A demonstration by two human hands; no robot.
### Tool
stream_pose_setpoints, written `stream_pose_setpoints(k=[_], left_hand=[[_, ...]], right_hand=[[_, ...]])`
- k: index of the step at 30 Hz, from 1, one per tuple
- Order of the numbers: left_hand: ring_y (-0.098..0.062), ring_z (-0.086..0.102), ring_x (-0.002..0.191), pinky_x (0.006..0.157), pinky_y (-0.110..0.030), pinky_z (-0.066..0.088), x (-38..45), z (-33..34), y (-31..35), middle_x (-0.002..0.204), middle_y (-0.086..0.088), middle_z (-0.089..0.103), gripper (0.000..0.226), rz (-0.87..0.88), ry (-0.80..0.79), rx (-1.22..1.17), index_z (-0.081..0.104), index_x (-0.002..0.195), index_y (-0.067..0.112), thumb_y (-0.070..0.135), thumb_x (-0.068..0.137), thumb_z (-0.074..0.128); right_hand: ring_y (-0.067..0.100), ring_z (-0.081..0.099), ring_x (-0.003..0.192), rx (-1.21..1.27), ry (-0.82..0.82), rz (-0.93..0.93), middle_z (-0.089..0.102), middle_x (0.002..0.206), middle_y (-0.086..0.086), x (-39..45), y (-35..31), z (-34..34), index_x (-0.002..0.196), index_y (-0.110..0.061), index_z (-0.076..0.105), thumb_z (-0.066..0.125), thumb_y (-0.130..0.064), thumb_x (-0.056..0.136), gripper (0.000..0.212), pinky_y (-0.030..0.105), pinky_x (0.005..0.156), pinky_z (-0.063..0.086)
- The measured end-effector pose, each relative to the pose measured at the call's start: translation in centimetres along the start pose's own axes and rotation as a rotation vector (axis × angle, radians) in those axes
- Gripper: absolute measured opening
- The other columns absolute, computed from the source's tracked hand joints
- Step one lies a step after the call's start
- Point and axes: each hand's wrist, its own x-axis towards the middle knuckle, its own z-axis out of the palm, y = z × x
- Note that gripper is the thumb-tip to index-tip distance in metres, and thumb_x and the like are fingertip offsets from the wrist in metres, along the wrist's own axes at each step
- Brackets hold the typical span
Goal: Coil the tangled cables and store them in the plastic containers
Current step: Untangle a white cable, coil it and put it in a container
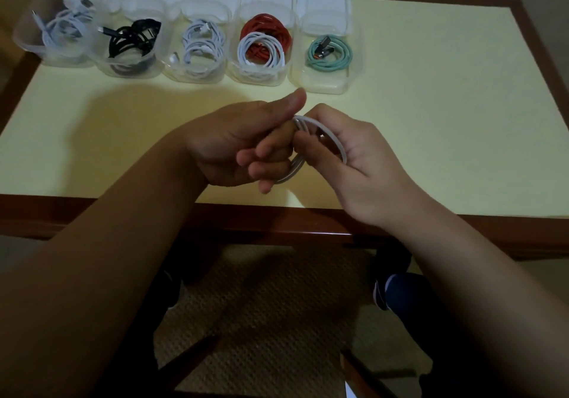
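With both hands (243, 148) (345, 154) gripping the white coil (334, 142), coiling looks finished; next, a drop into a container (326, 82).

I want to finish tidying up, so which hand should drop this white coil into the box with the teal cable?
Probably the right hand. Its fingers already curl round the white coil, and the container with the teal cable stands on its side of the row, slightly right of both hands. The left hand would have to cross over.
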Motion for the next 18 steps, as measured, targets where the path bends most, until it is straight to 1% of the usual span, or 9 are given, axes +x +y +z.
stream_pose_setpoints(k=[4,7,10,11,13,14,16,17,18], left_hand=[[-0.007,0.043,0.036,0.045,-0.022,0.048,0.7,0.8,-0.2,0.034,0.007,0.034,0.065,0.07,0.281,0.137,0.053,0.044,0.02,0.08,0.055,0.077],[-0.01,0.042,0.035,0.046,-0.024,0.047,1.4,1.6,-0.6,0.035,0.004,0.033,0.071,0.118,0.503,0.251,0.048,0.042,0.02,0.088,0.042,0.07],[-0.013,0.041,0.036,0.046,-0.026,0.046,1.8,2.1,-0.7,0.035,0.002,0.032,0.07,0.1,0.618,0.301,0.044,0.041,0.018,0.086,0.044,0.059],[-0.013,0.04,0.035,0.045,-0.026,0.045,1.7,2.1,-0.7,0.035,0.001,0.031,0.069,0.08,0.621,0.291,0.042,0.041,0.017,0.084,0.046,0.056],[-0.013,0.037,0.034,0.044,-0.025,0.043,1.6,1.9,-0.8,0.035,0.001,0.029,0.068,0.049,0.602,0.254,0.039,0.042,0.016,0.083,0.051,0.051],[-0.013,0.036,0.034,0.044,-0.024,0.042,1.5,1.8,-0.8,0.035,0.001,0.028,0.068,0.038,0.595,0.227,0.039,0.042,0.017,0.083,0.055,0.048],[-0.011,0.035,0.034,0.044,-0.022,0.041,1.4,1.5,-0.9,0.034,0.003,0.026,0.068,0.025,0.591,0.147,0.038,0.042,0.017,0.082,0.062,0.043],[-0.009,0.035,0.034,0.044,-0.021,0.04,1.4,1.3,-0.9,0.034,0.004,0.026,0.069,0.022,0.596,0.094,0.039,0.043,0.017,0.082,0.066,0.041],[-0.008,0.035,0.034,0.044,-0.02,0.041,1.4,1.0,-0.8,0.035,0.005,0.026,0.071,0.022,0.602,0.042,0.04,0.045,0.017,0.083,0.072,0.04]], right_hand=[[0.039,0.066,0.088,0.012,0.004,0.056,0.067,0.093,0.019,0.6,1.1,0.2,0.104,-0.003,0.06,0.047,-0.036,0.11,0.035,0.058,0.08,0.049],[0.038,0.068,0.094,-0.006,0.007,0.076,0.07,0.096,0.016,1.1,1.7,0.2,0.103,-0.006,0.061,0.044,-0.035,0.111,0.034,0.059,0.086,0.05],[0.035,0.069,0.093,0.018,-0.009,0.068,0.071,0.096,0.013,1.3,2.0,0.2,0.103,-0.011,0.063,0.046,-0.033,0.111,0.03,0.058,0.086,0.051],[0.031,0.07,0.092,0.042,-0.013,0.079,0.072,0.096,0.012,1.3,2.1,0.3,0.103,-0.011,0.064,0.046,-0.032,0.111,0.029,0.055,0.084,0.052],[0.019,0.068,0.087,0.095,-0.015,0.11,0.073,0.096,0.009,1.3,2.1,0.4,0.102,-0.009,0.065,0.046,-0.029,0.112,0.03,0.038,0.08,0.051],[0.019,0.068,0.087,0.116,-0.016,0.115,0.072,0.096,0.01,1.3,2.0,0.6,0.102,-0.009,0.066,0.046,-0.03,0.112,0.031,0.039,0.08,0.051],[0.031,0.069,0.09,0.105,-0.014,0.091,0.071,0.097,0.014,1.2,2.0,0.8,0.102,-0.01,0.065,0.047,-0.035,0.111,0.032,0.052,0.084,0.052],[0.028,0.069,0.088,0.087,0.0,0.074,0.07,0.093,0.012,1.2,1.8,1.0,0.1,-0.008,0.064,0.048,-0.034,0.11,0.032,0.05,0.083,0.053],[0.02,0.066,0.082,0.068,0.026,0.055,0.068,0.087,0.006,1.0,1.6,1.1,0.096,-0.006,0.062,0.05,-0.031,0.11,0.031,0.042,0.079,0.053]])
